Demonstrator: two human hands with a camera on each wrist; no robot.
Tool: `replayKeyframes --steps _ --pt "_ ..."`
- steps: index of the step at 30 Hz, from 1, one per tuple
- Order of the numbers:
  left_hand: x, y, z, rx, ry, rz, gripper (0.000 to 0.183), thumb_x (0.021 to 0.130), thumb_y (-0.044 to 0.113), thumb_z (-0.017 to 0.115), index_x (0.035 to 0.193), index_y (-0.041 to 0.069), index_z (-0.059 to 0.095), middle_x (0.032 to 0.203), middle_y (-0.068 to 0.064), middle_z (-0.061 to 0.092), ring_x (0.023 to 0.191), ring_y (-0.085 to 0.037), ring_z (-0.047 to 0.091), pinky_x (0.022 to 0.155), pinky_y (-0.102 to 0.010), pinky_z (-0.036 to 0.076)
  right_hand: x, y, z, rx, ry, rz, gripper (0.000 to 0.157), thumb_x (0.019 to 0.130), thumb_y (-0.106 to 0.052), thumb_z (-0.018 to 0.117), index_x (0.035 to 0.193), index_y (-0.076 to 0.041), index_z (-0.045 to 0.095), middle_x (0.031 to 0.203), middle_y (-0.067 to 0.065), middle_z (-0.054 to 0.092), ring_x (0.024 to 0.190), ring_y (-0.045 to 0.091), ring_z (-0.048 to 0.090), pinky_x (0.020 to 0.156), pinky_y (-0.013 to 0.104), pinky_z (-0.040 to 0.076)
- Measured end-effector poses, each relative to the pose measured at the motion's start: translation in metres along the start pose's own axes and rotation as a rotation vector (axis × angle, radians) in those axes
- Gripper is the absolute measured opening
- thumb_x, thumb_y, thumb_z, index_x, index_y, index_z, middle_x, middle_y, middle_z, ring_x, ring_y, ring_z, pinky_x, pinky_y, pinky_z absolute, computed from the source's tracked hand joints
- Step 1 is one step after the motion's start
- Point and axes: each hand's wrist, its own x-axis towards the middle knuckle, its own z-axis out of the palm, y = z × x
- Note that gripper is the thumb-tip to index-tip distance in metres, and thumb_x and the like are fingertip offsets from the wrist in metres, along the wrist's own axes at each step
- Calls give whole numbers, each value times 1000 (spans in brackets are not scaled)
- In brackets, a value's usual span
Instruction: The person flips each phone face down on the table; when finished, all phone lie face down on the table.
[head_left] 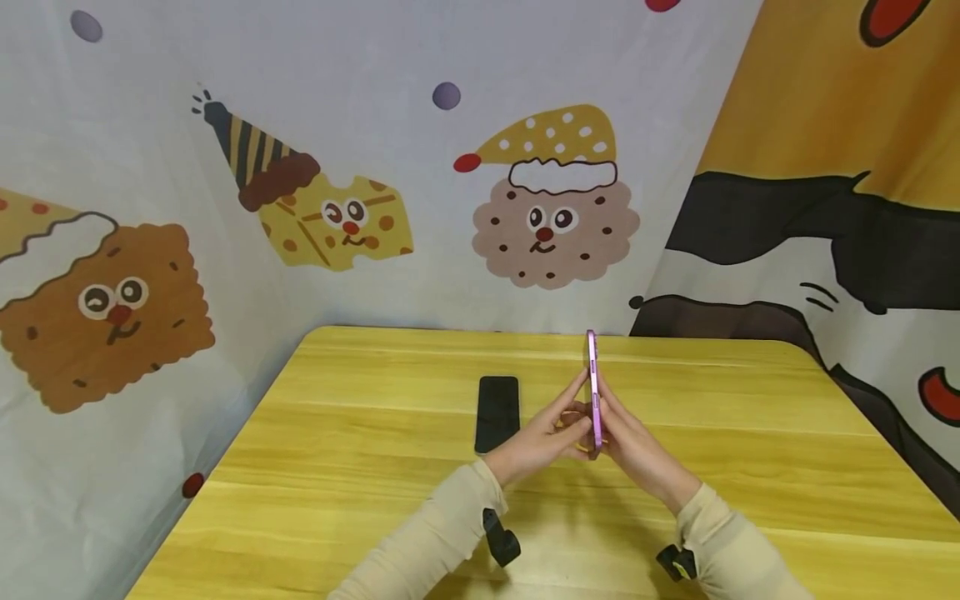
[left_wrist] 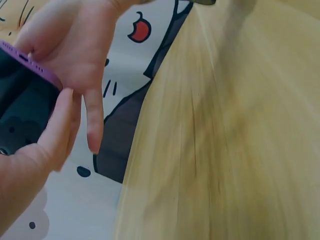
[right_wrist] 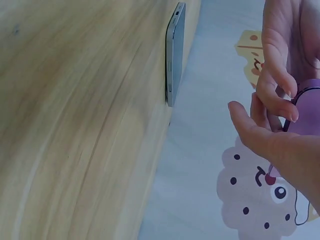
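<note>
A purple phone (head_left: 595, 393) stands upright on its edge-on side in the head view, between both hands above the table. My left hand (head_left: 542, 440) holds it from the screen side, and in the right wrist view its curled fingers (right_wrist: 281, 107) reach round the lower edge. From the other side my right hand (head_left: 639, 452) lies against the purple back with long, straight fingers. In the left wrist view the dark screen (left_wrist: 22, 102) faces the left hand, and the right palm (left_wrist: 75, 55) shows beyond the bottom corner.
A second phone (head_left: 497, 414), dark screen up, lies on the yellow wooden table (head_left: 360, 433) just left of the hands. Behind the table hangs a cloth (head_left: 420, 250) printed with cartoon biscuits and cheese. Black wrist mounts (head_left: 501, 540) hang below the sleeves.
</note>
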Motion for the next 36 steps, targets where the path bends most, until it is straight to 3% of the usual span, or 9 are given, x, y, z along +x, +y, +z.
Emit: replayKeyframes --steps 5,9,16,19,22,26,31,36 --pt "-3 4 -4 -13 -57 20 71 90 15 47 135 53 9 127 -10 33 94 -15 57 86 -45 48 -3 2 0 10 -66 -47 53 97 -37 21 140 -38 -10 138 36 18 111 0 49 90 15 41" --pt "0 -3 -10 5 -87 54 78 86 10 52 135 53 8 128 -10 34 94 -17 58 86 -46 48 -4 5 -1 8 -123 -140 54 99 -26 22 140 -36 -11 135 40 19 117 6 47 92 18 42" --pt "1 -9 -11 305 -16 108 81 81 26 59 137 49 5 141 1 29 98 -13 56 83 -24 48 -9 3 -1 -70 -139 -226 57 99 -17 22 140 -34 -14 136 36 23 123 7 43 93 17 42" --pt "-1 -4 -6 353 -10 164 84 80 17 59 141 39 5 141 -4 28 98 -21 57 78 -21 49 -13 0 -1 -107 -139 -255 59 99 -14 24 141 -31 -15 137 36 20 122 4 43 92 18 42" --pt "-2 -3 -3 402 -18 233 86 78 12 59 143 32 5 133 -10 34 98 -23 57 76 -17 50 -15 0 -3 -159 -140 -290 62 98 -9 25 141 -26 -15 138 38 14 120 1 43 92 17 41" --pt "-2 -9 -4 434 -39 309 87 78 16 58 143 31 2 128 -12 35 99 -14 56 77 -19 51 -15 0 -6 -178 -195 -363 64 96 -1 24 141 -21 -18 136 42 8 122 4 41 94 17 39" --pt "-3 -12 -3 430 -81 394 87 78 16 55 143 25 -2 129 -14 35 104 -18 54 80 -20 51 -15 -1 -7 -146 -268 -397 66 95 3 22 139 -20 -21 135 42 2 124 6 39 97 17 37" --pt "-4 -12 -2 441 -103 397 87 79 17 54 142 28 -4 132 -13 35 107 -24 53 81 -20 50 -18 -2 -8 -125 -291 -391 66 95 3 22 139 -21 -22 138 38 0 125 9 39 97 17 37"
